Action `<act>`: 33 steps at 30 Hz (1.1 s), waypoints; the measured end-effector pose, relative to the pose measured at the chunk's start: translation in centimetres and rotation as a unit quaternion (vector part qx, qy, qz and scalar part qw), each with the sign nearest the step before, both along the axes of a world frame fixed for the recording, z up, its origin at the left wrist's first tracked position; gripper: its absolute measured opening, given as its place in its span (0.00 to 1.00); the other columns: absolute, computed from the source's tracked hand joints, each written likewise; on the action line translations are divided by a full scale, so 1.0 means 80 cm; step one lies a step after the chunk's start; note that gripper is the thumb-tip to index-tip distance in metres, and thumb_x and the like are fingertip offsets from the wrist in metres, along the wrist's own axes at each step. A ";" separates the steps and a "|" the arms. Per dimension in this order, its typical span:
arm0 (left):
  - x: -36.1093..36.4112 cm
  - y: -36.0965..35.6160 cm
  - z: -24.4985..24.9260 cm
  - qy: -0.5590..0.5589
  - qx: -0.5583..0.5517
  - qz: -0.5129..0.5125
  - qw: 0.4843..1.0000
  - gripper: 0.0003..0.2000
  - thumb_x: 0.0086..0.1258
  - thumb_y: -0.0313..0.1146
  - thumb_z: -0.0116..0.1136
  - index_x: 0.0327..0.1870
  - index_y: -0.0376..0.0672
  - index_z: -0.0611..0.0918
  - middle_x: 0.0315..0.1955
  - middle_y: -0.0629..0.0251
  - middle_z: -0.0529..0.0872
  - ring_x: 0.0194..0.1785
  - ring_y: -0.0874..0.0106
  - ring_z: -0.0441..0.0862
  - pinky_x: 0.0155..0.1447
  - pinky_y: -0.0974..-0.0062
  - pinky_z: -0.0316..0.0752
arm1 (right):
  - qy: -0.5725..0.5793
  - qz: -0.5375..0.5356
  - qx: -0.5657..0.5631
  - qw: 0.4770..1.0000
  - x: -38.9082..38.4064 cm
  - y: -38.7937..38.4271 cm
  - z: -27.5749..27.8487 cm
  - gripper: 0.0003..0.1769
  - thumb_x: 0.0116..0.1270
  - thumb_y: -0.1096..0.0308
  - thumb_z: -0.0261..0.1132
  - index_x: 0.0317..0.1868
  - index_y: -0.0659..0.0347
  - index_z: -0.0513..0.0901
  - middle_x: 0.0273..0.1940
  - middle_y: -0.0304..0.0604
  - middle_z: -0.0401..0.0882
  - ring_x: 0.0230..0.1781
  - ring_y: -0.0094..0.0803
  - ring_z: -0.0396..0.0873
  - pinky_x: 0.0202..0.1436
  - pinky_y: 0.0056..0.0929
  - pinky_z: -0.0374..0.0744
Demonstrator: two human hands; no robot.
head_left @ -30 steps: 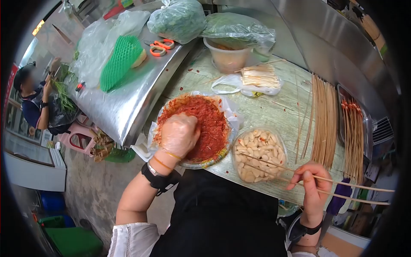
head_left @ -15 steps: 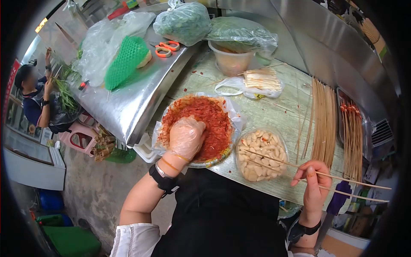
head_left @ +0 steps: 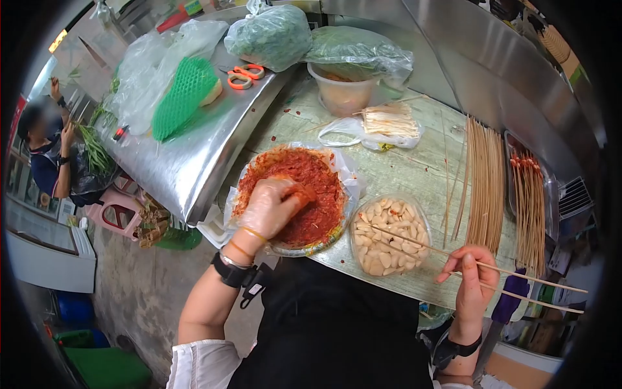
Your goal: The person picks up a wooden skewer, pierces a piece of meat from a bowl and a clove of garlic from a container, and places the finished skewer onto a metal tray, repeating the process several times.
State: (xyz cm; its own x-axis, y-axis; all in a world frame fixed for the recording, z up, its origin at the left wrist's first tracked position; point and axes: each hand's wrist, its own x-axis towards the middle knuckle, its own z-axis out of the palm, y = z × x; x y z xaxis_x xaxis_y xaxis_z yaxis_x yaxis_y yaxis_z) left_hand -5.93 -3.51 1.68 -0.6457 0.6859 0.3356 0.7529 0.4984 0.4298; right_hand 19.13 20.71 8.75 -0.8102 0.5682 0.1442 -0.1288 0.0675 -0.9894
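My left hand (head_left: 275, 204), in a clear plastic glove, is in a round bowl (head_left: 340, 236) lined with thin plastic. Its fingers are curled together and smeared red, closed on some of the wet red marinated mixture (head_left: 278, 168); the fingertips are partly hidden. In my right hand (head_left: 470, 275) two long bamboo skewers (head_left: 531, 277) are gripped like chopsticks. Their far ends lie over a clear tub (head_left: 424, 217) of pale pieces resembling garlic cloves (head_left: 389, 227).
Rows of bare skewers (head_left: 486, 188) lie on the right, beside a tray of loaded skewers (head_left: 528, 188). Behind are a bag of short sticks (head_left: 389, 123) and a plastic tub (head_left: 340, 91). Orange-handled scissors (head_left: 243, 76) rest on the steel counter (head_left: 207, 155). Another person (head_left: 48, 142) works at far left.
My left hand has turned and its fingers have lifted slightly, so their red-smeared ends now show. My right hand keeps the skewers over the tub. The whole view has shifted slightly.
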 end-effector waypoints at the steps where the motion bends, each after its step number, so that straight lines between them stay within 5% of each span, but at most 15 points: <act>1: 0.006 -0.002 0.015 -0.177 0.070 0.038 0.981 0.04 0.58 0.28 0.58 0.29 0.39 0.83 0.23 0.61 0.81 0.31 0.67 0.80 0.37 0.69 0.75 | -0.001 0.001 -0.001 1.000 0.001 0.004 -0.003 0.10 0.72 0.68 0.54 0.38 0.68 0.76 0.28 0.43 0.75 0.25 0.26 0.75 0.31 0.22 0.76; 3: 0.014 -0.011 0.044 -0.487 0.154 0.117 0.852 0.08 0.66 0.26 0.53 0.41 0.37 0.83 0.21 0.68 0.81 0.29 0.78 0.79 0.33 0.80 0.74 | 0.004 -0.003 0.022 1.000 -0.001 0.011 -0.011 0.13 0.73 0.64 0.52 0.37 0.66 0.75 0.29 0.44 0.75 0.23 0.27 0.75 0.26 0.23 0.77; 4: 0.014 -0.015 0.042 -0.486 0.156 0.120 0.851 0.08 0.66 0.26 0.53 0.41 0.37 0.83 0.21 0.68 0.81 0.29 0.78 0.79 0.33 0.80 0.74 | 0.004 0.001 0.022 1.000 -0.003 0.010 -0.010 0.13 0.73 0.64 0.52 0.37 0.66 0.75 0.29 0.44 0.75 0.23 0.27 0.75 0.26 0.23 0.77; 6: 0.016 -0.020 0.034 -0.611 0.307 0.047 0.729 0.11 0.67 0.24 0.51 0.49 0.33 0.79 0.27 0.63 0.83 0.31 0.75 0.81 0.34 0.81 0.76 | 0.010 -0.007 0.011 1.000 -0.007 0.007 -0.009 0.14 0.74 0.64 0.50 0.38 0.67 0.75 0.32 0.44 0.74 0.26 0.26 0.75 0.31 0.22 0.76; 9: 0.026 -0.006 0.034 -0.591 0.410 0.003 0.695 0.14 0.69 0.23 0.49 0.54 0.31 0.74 0.34 0.60 0.84 0.35 0.73 0.82 0.37 0.77 0.80 | 0.020 0.003 0.012 1.000 -0.009 0.006 -0.009 0.14 0.74 0.65 0.50 0.38 0.67 0.75 0.32 0.44 0.73 0.25 0.26 0.74 0.31 0.21 0.76; 16: 0.028 -0.014 0.006 -0.542 0.367 0.023 0.755 0.08 0.73 0.30 0.48 0.44 0.34 0.75 0.35 0.59 0.83 0.32 0.72 0.82 0.36 0.75 0.81 | 0.003 -0.018 0.060 0.998 -0.001 0.013 0.002 0.14 0.74 0.65 0.50 0.37 0.68 0.75 0.33 0.45 0.72 0.25 0.27 0.75 0.32 0.24 0.76; 21: 0.040 0.001 0.012 -0.578 0.408 0.044 0.705 0.07 0.73 0.33 0.50 0.40 0.38 0.75 0.29 0.61 0.82 0.28 0.72 0.81 0.32 0.76 0.79 | 0.020 0.004 0.076 0.997 -0.013 0.012 0.016 0.15 0.75 0.65 0.49 0.39 0.69 0.76 0.35 0.47 0.74 0.26 0.28 0.78 0.33 0.25 0.76; 29: 0.053 0.012 0.010 -0.543 0.423 0.036 0.725 0.09 0.71 0.27 0.51 0.49 0.33 0.76 0.42 0.56 0.83 0.40 0.69 0.83 0.45 0.74 0.80 | -0.055 0.091 0.115 0.988 -0.050 -0.004 0.019 0.12 0.73 0.69 0.52 0.36 0.67 0.78 0.30 0.41 0.74 0.25 0.25 0.78 0.31 0.21 0.73; 31: 0.053 0.014 0.012 -0.398 0.359 0.040 0.843 0.10 0.70 0.25 0.53 0.49 0.31 0.78 0.46 0.59 0.82 0.42 0.72 0.82 0.50 0.79 0.75 | -0.062 0.109 0.114 0.986 -0.063 -0.008 0.010 0.12 0.73 0.69 0.52 0.36 0.68 0.78 0.30 0.42 0.74 0.25 0.24 0.78 0.31 0.21 0.73; 33: 0.050 0.010 0.009 -0.348 0.343 0.031 0.872 0.10 0.70 0.25 0.53 0.48 0.31 0.79 0.45 0.61 0.83 0.42 0.74 0.81 0.50 0.80 0.74 | -0.069 0.127 0.113 0.983 -0.072 -0.014 0.001 0.12 0.73 0.69 0.53 0.36 0.68 0.78 0.30 0.42 0.74 0.25 0.23 0.78 0.30 0.20 0.73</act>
